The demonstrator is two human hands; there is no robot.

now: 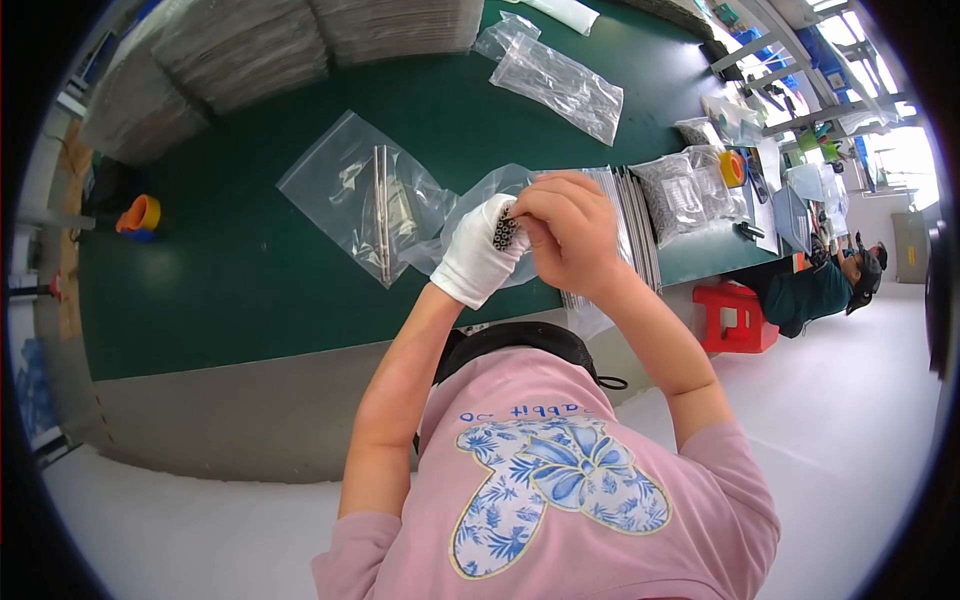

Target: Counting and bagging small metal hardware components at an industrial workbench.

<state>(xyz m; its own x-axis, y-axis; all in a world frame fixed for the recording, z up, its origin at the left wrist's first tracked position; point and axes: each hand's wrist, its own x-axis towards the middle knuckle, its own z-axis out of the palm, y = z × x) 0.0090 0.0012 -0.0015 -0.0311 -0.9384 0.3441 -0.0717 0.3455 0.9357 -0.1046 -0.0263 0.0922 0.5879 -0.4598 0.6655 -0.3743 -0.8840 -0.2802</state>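
My left hand point(473, 262), in a white glove, is closed round a tight bundle of small metal tubes point(505, 229), whose dark round ends face up at me. Bare and bent at the fingers, my right hand point(572, 232) pinches at the top right edge of that bundle. Whatever sits between its fingertips is too small to make out. Left of the gloved hand, a clear plastic bag point(335, 190) lies flat with a few slim metal rods point(381, 215) on it. More clear plastic film spreads beneath both hands. Beside my right wrist lies a row of long metal rods point(640, 232).
On the green table point(200, 290) are an orange tape roll point(138, 215), wrapped stacks point(400, 25) at the back, an empty clear bag point(560, 85) and filled bags point(680, 195) on the right. Past the table's right part, a person point(825, 290) sits near a red stool point(735, 318).
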